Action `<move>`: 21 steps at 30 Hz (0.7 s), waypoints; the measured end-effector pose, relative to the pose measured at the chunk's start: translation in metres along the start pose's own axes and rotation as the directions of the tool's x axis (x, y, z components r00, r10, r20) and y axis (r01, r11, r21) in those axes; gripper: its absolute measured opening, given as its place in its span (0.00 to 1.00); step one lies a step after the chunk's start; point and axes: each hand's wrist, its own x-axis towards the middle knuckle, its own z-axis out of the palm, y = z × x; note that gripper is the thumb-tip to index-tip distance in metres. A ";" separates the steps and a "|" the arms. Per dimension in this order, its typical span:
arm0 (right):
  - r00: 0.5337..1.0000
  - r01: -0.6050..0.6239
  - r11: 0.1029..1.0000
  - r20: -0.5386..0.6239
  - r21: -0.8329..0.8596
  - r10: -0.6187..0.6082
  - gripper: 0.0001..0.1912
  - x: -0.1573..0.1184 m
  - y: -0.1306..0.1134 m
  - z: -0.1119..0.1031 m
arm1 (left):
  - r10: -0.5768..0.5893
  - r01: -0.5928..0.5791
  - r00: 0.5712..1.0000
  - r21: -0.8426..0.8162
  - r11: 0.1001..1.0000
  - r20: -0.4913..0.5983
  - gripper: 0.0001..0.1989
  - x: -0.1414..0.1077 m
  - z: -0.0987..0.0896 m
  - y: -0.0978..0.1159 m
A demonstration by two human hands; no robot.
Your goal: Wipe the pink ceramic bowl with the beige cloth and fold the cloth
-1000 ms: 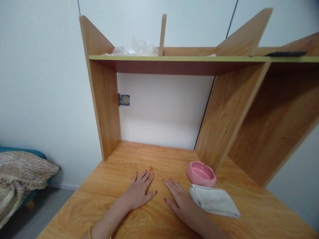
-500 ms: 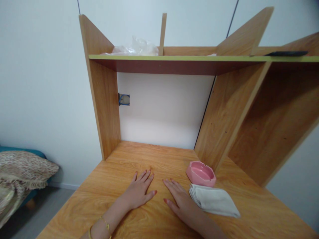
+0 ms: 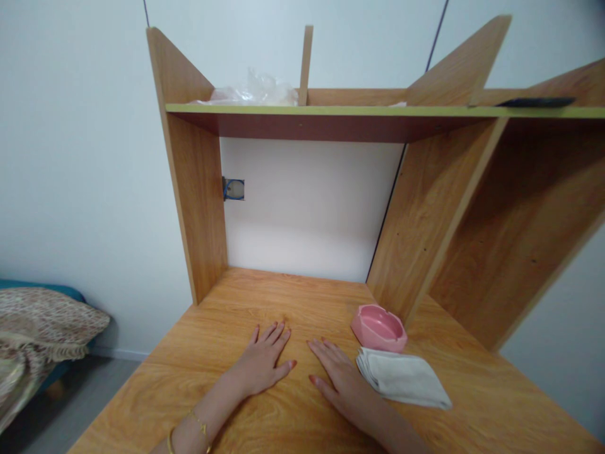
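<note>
A: In the head view, what do the two hands do?

B: The left hand lies palm down on the bench, with its fingers spread. The right hand lies palm down as well, its fingers stretched and closer together. Both are released; I see nothing grasped in either one.

A: And where are the things near to them?

B: The folded cloth lies flat on the bench, directly to the right of the right hand. Its left end is just beside the outer edge of this hand; if they touch, I cannot tell. The pink dish stands upright beyond the cloth, in front of the upright panel.

A: Which hand is nearer, and how does the cloth point?

B: The right hand is clearly nearer to both things. The left hand is well apart, on the other side of the right one. The long axis of the cloth runs mostly sideways, away from the right hand, with the far right end turned a little toward the person. The dish lies from the right hand forward and to the right.

A: Is something above?

B: Yes, a clear plastic bag rests on the shelf.
</note>
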 end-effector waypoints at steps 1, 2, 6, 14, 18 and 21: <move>1.000 -0.002 1.000 0.003 -0.003 0.002 0.30 0.000 0.000 0.000 | 0.002 -0.002 1.000 -0.001 1.000 -0.002 0.33 0.000 0.001 -0.001; 1.000 -0.003 1.000 0.004 -0.003 0.003 0.30 0.000 0.000 0.000 | 0.004 -0.004 1.000 -0.003 1.000 -0.004 0.34 0.000 0.001 -0.001; 1.000 0.001 1.000 0.000 0.010 -0.001 0.30 0.001 0.003 0.002 | 0.009 -0.009 1.000 -0.007 1.000 -0.016 0.34 0.001 0.003 -0.002; 1.000 0.005 1.000 -0.004 0.010 -0.005 0.31 0.001 0.006 0.004 | 0.001 -0.001 1.000 0.003 1.000 0.001 0.34 0.000 0.001 -0.001; 1.000 0.001 1.000 -0.007 0.020 -0.001 0.31 0.001 0.005 0.003 | 0.013 -0.013 1.000 0.000 1.000 -0.010 0.35 0.001 0.002 -0.002; 1.000 0.002 1.000 -0.008 0.027 -0.002 0.31 0.001 0.006 0.003 | 0.010 -0.010 1.000 0.004 1.000 -0.008 0.34 0.001 0.003 -0.002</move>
